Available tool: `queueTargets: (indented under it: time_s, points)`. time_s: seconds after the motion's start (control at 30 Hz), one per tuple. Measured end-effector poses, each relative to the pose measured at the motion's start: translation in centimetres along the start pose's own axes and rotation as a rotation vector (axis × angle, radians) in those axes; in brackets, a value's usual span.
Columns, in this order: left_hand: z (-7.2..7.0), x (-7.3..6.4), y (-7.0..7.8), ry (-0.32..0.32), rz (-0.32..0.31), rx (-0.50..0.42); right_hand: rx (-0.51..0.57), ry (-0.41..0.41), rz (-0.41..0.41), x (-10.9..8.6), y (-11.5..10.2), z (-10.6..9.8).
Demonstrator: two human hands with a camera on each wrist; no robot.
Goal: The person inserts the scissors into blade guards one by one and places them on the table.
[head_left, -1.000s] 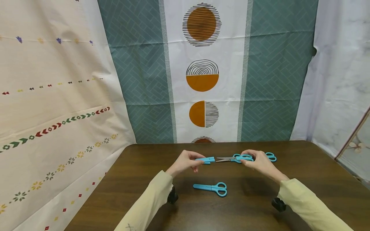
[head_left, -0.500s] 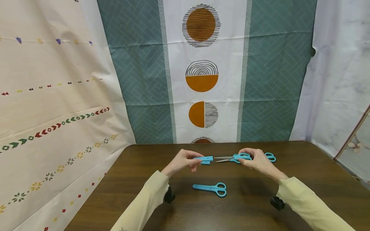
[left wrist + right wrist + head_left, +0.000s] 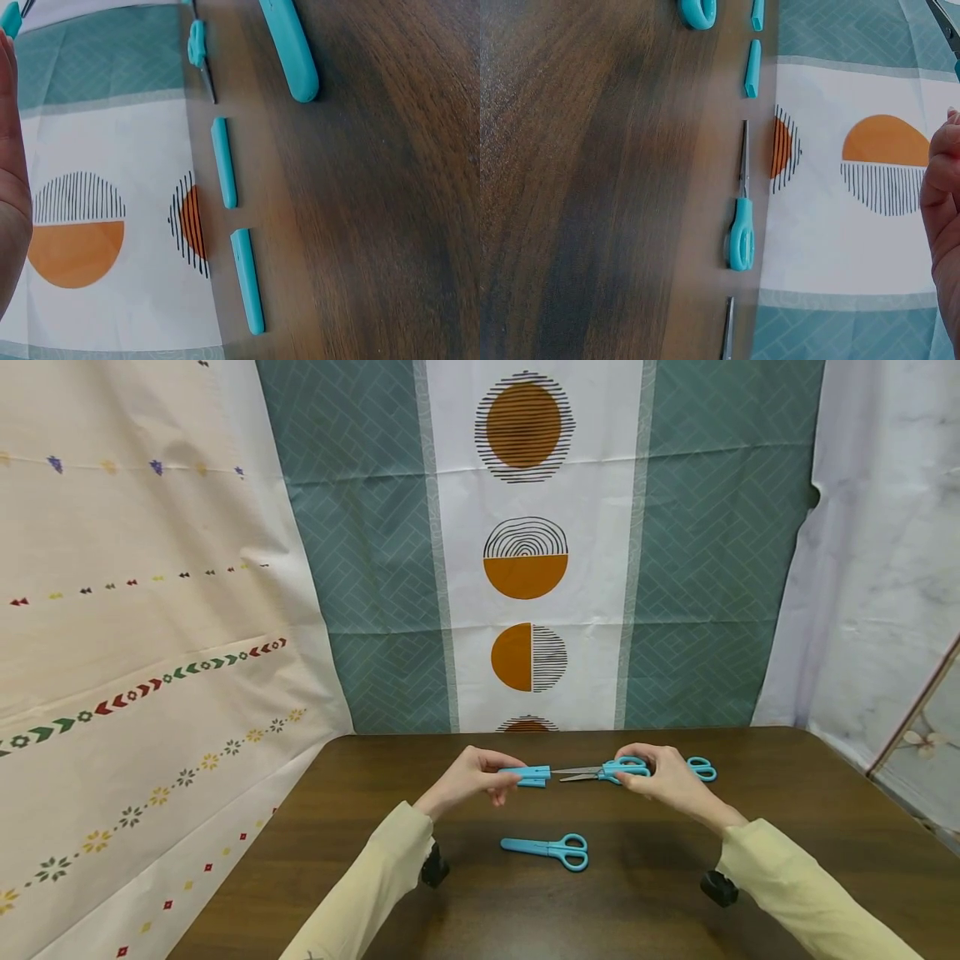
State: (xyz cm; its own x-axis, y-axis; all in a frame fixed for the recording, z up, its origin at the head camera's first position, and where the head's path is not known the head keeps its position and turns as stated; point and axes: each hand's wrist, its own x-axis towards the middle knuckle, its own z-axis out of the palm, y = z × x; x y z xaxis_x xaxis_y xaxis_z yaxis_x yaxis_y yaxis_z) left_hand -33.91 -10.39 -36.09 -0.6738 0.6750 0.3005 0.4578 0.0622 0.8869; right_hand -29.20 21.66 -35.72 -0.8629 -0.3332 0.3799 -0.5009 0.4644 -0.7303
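My left hand (image 3: 471, 780) pinches a turquoise scissors cover (image 3: 536, 772), its mouth facing right. In my right hand (image 3: 669, 778) I grip scissors (image 3: 612, 769) by their turquoise handles, blades pointing left. The blade tips are right at the mouth of the cover. Both hands are raised over the back of the table; in the right wrist view the held blades (image 3: 943, 26) show at the upper right corner, above the curled fingers. Other scissors (image 3: 742, 232) lie bare on the table behind my right hand. Two loose covers (image 3: 223, 163) lie behind my left hand.
Covered scissors (image 3: 534, 847) lie on the brown table (image 3: 645, 893) in front of my hands, handles to the right. Further right at the back are more scissors (image 3: 703, 768), partly hidden by my right hand. Hanging cloths (image 3: 390, 568) stand behind and beside the table.
My right hand has shifted slightly left with the scissors, and the left hand slightly left with the cover. The gap between blade tips and cover has closed. Things on the table have not moved.
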Motion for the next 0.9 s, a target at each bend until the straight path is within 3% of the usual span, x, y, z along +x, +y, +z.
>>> queueTargets:
  time_s: [0.17, 0.53, 0.77, 0.9]
  points:
    - [0.1, 0.0, 0.1, -0.015, 0.009, -0.001, 0.001, 0.016, -0.009, 0.3, 1.3, 0.1]
    - [0.3, 0.4, 0.4, -0.028, 0.005, 0.008, 0.021, 0.003, -0.030, 0.5, 0.9, 0.4]
    - [1.2, 0.3, 2.4, -0.053, 0.008, -0.008, 0.020, 0.003, -0.041, 0.7, 0.5, 1.1]
    - [1.4, 0.2, 2.7, -0.050, 0.011, -0.014, 0.020, 0.011, -0.038, 0.8, 0.5, 1.4]
